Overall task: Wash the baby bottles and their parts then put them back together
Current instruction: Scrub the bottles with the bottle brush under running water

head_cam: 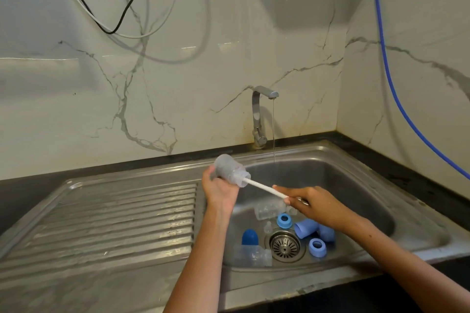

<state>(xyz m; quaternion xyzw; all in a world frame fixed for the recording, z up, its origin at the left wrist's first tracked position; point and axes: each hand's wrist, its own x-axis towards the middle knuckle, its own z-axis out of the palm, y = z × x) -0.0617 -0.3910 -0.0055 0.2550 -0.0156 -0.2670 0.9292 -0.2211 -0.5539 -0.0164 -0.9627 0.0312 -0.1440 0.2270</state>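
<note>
Scrubbing clear cylindrical bottle (230, 170), thin white brush (264, 188).

No text, label or number can be read anywhere.

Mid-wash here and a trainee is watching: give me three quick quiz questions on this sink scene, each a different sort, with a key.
1. True or false: the brush head is inside the clear bottle gripped by the left hand.
2. What does the right hand hold? A) a blue ring B) the white brush handle C) the tap lever
3. Fill in: a thin stream of water runs from the ____ into the sink.

Key: 1 true; 2 B; 3 tap. Blue collar rings and caps lie near the drain strainer.
</note>
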